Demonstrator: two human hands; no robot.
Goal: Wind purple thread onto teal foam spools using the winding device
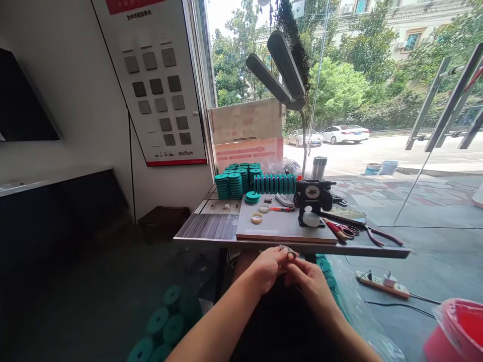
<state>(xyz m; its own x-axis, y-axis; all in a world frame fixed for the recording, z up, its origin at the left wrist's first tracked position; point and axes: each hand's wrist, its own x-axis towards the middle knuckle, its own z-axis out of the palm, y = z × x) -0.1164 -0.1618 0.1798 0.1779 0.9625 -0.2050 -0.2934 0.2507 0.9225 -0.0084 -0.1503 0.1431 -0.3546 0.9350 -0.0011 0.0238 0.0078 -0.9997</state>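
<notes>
Both of my hands meet just below the front edge of the table (211,242). My left hand (269,266) is closed, its fingertips pinched round a small greyish item (290,252) too small to name. Against it, my right hand (307,279) has its thumb and fingers pressed together, and what they grip is hidden. Above them on a white board (279,231) stands a black winding device (312,196) with a row of green spools (274,184) on its shaft.
Stacked green spools (234,183) stand at the table's back left. Tape rolls (256,217) lie on the board, scissors (349,231) and pliers (381,236) at the right. A desk lamp (287,70) rises behind. On the floor are a power strip (383,285) and pink bucket (445,337).
</notes>
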